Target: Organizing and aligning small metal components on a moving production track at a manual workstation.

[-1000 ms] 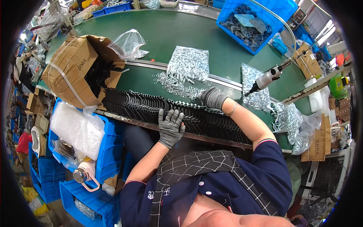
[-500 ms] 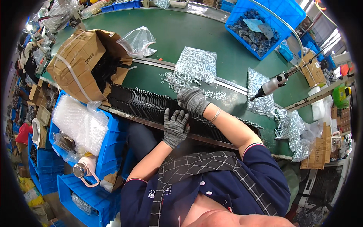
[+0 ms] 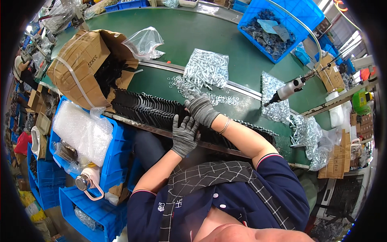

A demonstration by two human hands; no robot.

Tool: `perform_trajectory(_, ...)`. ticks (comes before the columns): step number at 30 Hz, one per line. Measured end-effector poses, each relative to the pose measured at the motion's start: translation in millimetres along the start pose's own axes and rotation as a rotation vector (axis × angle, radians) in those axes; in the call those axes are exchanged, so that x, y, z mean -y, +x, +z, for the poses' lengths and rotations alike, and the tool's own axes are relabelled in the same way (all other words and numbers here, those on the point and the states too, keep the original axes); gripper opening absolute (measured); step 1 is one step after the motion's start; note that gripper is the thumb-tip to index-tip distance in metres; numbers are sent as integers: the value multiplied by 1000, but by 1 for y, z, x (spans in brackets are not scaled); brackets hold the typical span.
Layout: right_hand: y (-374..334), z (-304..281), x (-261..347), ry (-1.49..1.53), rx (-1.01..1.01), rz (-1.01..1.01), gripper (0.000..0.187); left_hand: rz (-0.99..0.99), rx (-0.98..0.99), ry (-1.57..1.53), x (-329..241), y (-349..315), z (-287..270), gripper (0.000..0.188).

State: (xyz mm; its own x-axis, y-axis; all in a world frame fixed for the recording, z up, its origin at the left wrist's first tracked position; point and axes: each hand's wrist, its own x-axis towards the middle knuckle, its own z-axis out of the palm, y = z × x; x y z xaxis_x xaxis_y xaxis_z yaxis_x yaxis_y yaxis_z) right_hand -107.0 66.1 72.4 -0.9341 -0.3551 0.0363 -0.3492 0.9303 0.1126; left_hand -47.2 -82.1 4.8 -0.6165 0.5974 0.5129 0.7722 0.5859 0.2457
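Black cloth with a pale grid, the wearer's apron (image 3: 209, 174), lies nearest. Just beyond it, the left hand (image 3: 185, 137), in a grey striped glove, rests palm down with fingers spread across the near side of a row of black parts (image 3: 147, 109). The right hand (image 3: 202, 110), gloved alike, sits just beside it and farther out, fingers bent down over the row's far side; whether it pinches anything cannot be told.

Packed close along the near edge of the surface, the row has its long axis running left to right, its left end angled away from the wearer. Small metal rings (image 3: 225, 100) lie loose beyond the row, so the right hand is the nearer one to them.

At the row's left end a tipped cardboard box (image 3: 76, 82) holds more black pieces; left of the wearer's knees, bubble wrap (image 3: 82, 129) covers a blue crate. Past the rings lies a bag of bolts (image 3: 206, 66), and to the right a power driver (image 3: 287, 91) hangs over another bag. Green surface (image 3: 189, 30) stretches behind, to a blue bin (image 3: 300, 14) at its far side and crowded workshop shelving.
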Motion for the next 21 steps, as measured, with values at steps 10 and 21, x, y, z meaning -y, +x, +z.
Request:
perform_trajectory(10,-5,11,5,29,-92,96,33,22,-18,26,1,-2,5,46)
perform_trajectory(21,-5,13,6,30,-24,109,45,-1,38,50,4,-4,11,46)
